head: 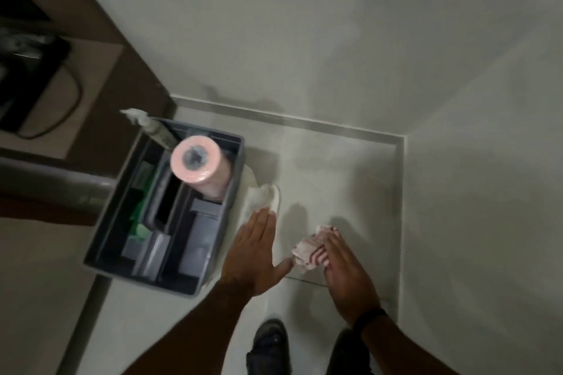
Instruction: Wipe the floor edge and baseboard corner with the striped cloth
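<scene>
My right hand [341, 265] is closed around the bunched striped cloth [310, 253], well short of the baseboard corner [399, 140]. I judge it soft and light; a full-palm grip suits it. My left hand [256, 253] is open and flat.

No readable text, label, brand or number anywhere; only blurred, illegible markings along the spray bottle [158, 134] standing in the grey caddy [213, 278]; nothing legible on the pink roll [202, 170].
</scene>
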